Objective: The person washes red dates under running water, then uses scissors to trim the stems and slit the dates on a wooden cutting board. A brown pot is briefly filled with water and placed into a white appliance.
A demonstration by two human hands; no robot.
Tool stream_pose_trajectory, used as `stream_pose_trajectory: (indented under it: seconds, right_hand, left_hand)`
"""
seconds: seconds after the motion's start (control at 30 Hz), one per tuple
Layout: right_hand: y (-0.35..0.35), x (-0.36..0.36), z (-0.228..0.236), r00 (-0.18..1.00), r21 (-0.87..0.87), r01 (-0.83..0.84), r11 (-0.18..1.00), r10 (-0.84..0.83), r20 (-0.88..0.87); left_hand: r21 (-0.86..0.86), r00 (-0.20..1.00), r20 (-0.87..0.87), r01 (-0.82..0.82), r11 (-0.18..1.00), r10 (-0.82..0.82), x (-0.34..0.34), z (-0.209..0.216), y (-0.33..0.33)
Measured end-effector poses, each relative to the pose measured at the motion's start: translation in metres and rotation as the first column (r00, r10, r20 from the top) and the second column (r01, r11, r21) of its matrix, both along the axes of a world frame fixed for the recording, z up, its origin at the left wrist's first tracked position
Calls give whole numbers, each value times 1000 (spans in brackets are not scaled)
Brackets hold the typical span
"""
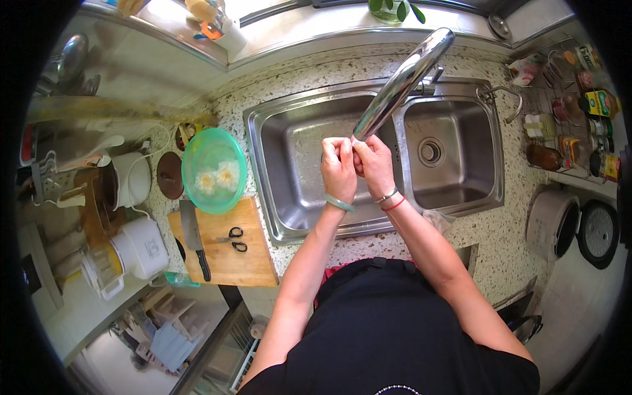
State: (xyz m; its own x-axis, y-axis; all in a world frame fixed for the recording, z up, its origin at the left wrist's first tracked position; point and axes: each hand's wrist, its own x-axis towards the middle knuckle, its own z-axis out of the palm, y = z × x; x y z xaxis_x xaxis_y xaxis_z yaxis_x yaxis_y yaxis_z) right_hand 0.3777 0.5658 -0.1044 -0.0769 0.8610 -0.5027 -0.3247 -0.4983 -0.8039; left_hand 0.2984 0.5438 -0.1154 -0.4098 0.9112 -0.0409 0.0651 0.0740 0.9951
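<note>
Black cloth [395,316] lies nearest, both hands [339,166] [376,166] curled closed, contents unclear, by tubular faucet [408,79].

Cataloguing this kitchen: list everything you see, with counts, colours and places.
sink: one, steel grey, centre
tap: one, chrome, over sink
bowl: one, green, left of sink
food: two pieces, whitish, in bowl
disc: one, brown, left of bowl
board: one, tan, left of sink
knife: one, dark, on board
scissors: one pair, black, on board
cooker: one, whitish, far right
jars: several, mixed, upper right
plant: one, green, top edge
appliances: two, white, far left
edge clutter: uncounted, mixed, too small
shirt: one, black, bottom centre
left hand: one, green bangle, by tap
right hand: one, red band, by tap
</note>
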Motion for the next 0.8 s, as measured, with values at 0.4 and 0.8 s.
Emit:
stream_pose_trajectory:
  seconds: [0.4, 0.8]
  right_hand:
    - [-1, 1, 9, 990, -127, 61, 990, -76, -117]
    - [-9, -5, 3, 977, 122, 79, 989, -101, 188]
  left_hand:
    - [-13, 982, 185, 42, 999, -39, 3, -2, -6]
    - [-121, 910, 409, -20, 992, 69, 1, -3, 10]
